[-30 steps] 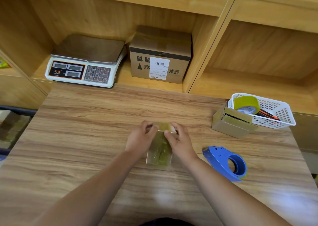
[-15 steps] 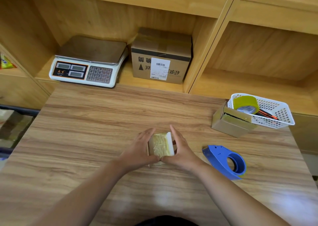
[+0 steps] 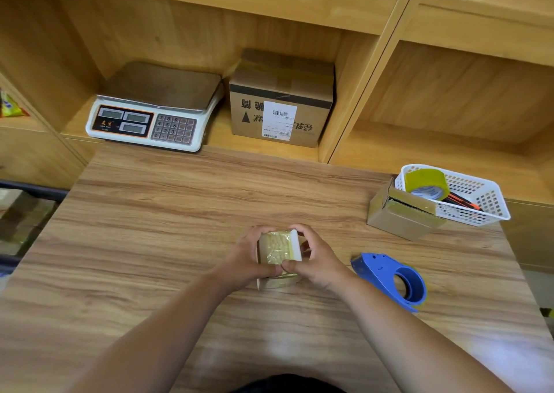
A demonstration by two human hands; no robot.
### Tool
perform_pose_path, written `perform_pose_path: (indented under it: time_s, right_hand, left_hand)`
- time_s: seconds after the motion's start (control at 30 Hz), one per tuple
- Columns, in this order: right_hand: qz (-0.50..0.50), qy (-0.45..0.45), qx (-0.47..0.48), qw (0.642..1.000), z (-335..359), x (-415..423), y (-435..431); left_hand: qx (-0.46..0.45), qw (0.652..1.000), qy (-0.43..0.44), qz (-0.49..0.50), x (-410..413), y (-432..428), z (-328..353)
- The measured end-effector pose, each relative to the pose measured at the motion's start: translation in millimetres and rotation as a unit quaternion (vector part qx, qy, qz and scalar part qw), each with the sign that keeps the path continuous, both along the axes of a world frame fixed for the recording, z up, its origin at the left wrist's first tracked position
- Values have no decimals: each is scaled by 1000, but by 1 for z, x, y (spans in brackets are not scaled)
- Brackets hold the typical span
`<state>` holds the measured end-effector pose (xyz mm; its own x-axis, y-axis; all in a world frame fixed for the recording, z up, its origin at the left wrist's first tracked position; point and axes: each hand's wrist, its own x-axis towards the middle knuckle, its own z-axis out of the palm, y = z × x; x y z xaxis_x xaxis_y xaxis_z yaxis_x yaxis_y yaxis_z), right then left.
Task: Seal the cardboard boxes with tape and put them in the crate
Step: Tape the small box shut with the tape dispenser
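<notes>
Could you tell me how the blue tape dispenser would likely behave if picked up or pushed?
The blue tape dispenser looks like hard plastic, so probably stiff and light. Its rounded end may rock on the table if pushed.

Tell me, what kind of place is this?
Probably a packing or shipping station: a weighing scale sits on the shelf, a cardboard box with a barcode label stands beside it, and a blue tape dispenser lies on the table.

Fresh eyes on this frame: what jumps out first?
The left hand and right hand gripping a small taped box at the centre of the table. A blue tape dispenser lies just right of them; further back on the right, a white basket holds a yellow-green tape roll.
</notes>
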<state>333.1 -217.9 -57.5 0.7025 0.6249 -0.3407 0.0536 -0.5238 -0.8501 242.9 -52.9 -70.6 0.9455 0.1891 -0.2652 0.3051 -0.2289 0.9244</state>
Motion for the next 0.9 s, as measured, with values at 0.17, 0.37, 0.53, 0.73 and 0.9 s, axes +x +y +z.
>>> perform_pose_path:
  time_s: [0.17,0.37,0.53,0.73,0.9]
  right_hand:
    - [28,-30,-18,999,2,-4,-1]
    - [59,32,-49,997,6,-6,-3]
    - [68,27,-62,995,10,-10,-2]
    - [-27,17,35,999,2,-28,-7]
    - [-58,-83,-5,995,-4,-24,-6]
  left_hand:
    - [-33,999,1,14,-1,-2,0]
    - [-62,998,-2,25,-1,-4,-4]
    - [5,997,-18,81,6,-3,-6]
    - [99,992,-8,81,14,2,-3]
    - [169,980,-25,106,7,-3,0]
